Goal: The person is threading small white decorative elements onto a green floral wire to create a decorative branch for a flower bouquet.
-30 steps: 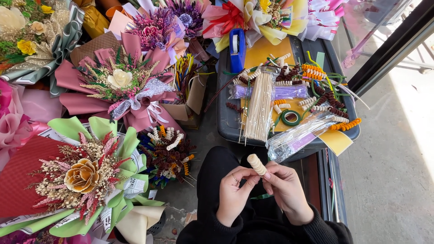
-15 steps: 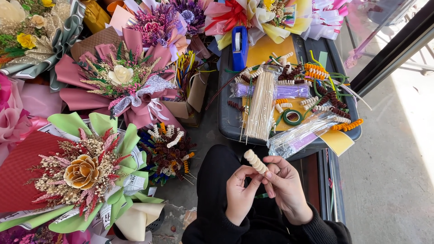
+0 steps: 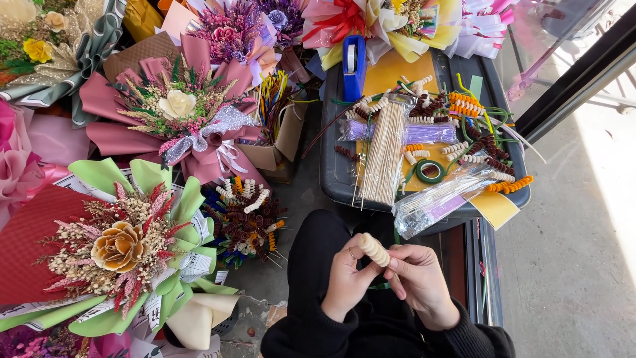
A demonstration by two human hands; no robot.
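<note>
My left hand (image 3: 349,278) pinches a small cream coiled piece (image 3: 374,249), a spiral bud on a thin green stem (image 3: 379,286), held over my lap. My right hand (image 3: 419,282) is closed on the same stem just below the coil, its fingers touching the left hand. Both sleeves are black. Just beyond my hands stands a dark tray (image 3: 334,174) carrying a bundle of thin wooden sticks (image 3: 384,154), a roll of green tape (image 3: 429,172) and several orange, brown and cream coiled pieces (image 3: 464,105).
A clear bag of sticks (image 3: 442,199) and a yellow paper (image 3: 495,209) lie on the tray's near edge, a blue tape dispenser (image 3: 353,58) at its far end. Wrapped bouquets (image 3: 122,245) crowd the left. A pot of coiled stems (image 3: 244,215) stands near my knee. Pavement lies right.
The cream coiled piece has turned slightly between my fingers and my hands have closed together around its stem. The view has shifted a little.
</note>
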